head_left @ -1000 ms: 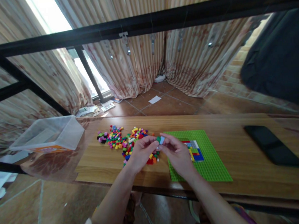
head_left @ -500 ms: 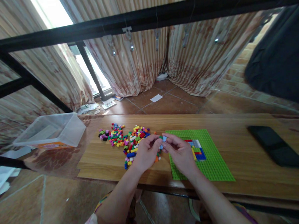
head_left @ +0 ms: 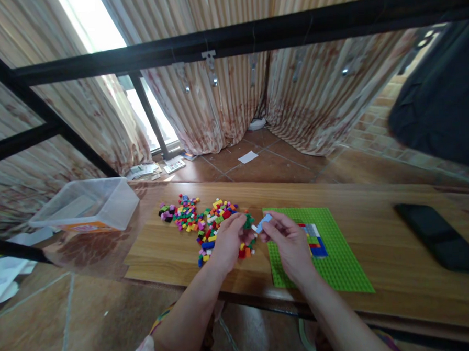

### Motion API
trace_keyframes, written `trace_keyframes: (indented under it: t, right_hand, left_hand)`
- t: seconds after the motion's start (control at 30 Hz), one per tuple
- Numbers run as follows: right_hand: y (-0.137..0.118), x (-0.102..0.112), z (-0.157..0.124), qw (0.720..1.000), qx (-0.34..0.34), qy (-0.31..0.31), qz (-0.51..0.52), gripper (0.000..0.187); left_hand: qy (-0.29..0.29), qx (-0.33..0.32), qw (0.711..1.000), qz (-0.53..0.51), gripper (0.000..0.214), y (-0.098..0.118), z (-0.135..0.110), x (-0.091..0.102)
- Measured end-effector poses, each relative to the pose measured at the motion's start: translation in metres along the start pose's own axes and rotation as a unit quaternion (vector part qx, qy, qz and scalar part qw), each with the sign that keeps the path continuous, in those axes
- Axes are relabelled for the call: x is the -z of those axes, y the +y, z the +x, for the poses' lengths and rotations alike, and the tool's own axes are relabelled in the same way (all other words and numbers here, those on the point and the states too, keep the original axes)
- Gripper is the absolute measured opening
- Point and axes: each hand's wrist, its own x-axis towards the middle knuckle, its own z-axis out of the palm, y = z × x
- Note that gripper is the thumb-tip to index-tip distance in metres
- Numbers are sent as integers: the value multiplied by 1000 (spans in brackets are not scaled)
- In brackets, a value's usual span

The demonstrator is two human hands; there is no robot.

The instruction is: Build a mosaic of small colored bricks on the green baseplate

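Evidently, a light blue brick (head_left: 264, 223) is pinched by the right hand (head_left: 291, 240) near the far left corner of the green baseplate (head_left: 341, 267); a green piece (head_left: 248, 222) is held by the left hand (head_left: 228, 243), left of the baseplate; both should prove light and stiff, best gripped by their sides.

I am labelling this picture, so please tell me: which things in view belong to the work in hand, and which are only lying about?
Seem part of the work:
light-blue piece, in the right hand
green piece, in the left hand
loose bricks
green baseplate with assembled bricks

Seem only lying about:
translucent box
black phone-like device
white sheet on the floor
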Motion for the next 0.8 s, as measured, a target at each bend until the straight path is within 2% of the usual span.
trace_keyframes:
  t: [0.1, 0.3, 0.43, 0.63, 0.73, 0.8]
  right_hand:
    - [-1, 1, 1, 1000, -4, 11, 1, 33]
    - [-1, 0, 1, 1000, -4, 3, -19, 31]
    - [1, 2, 1, 1000, 1, -7, -30, 29]
    - [1, 3, -1, 999, 4, -33, -13, 27]
    - [1, 3, 0, 1000, -3, -14, 2, 26]
    - [3, 3, 1, 1000, -1, -5, -15, 26]
  left_hand:
    - [-19, 27, 998, -47, 30, 7, -2, 2]
    - [-78, 14, 996, 33, 29, 3, -4, 4]
    - [-72, 2, 994, 86, 30, -2, -3, 5]
    - [-86, 8, 994, 67, 31, 6, -3, 11]
    - [-41, -35, 980, 191, 24, 13, 1, 23]
    - [15, -91, 936, 340, 18, 17, 4, 33]
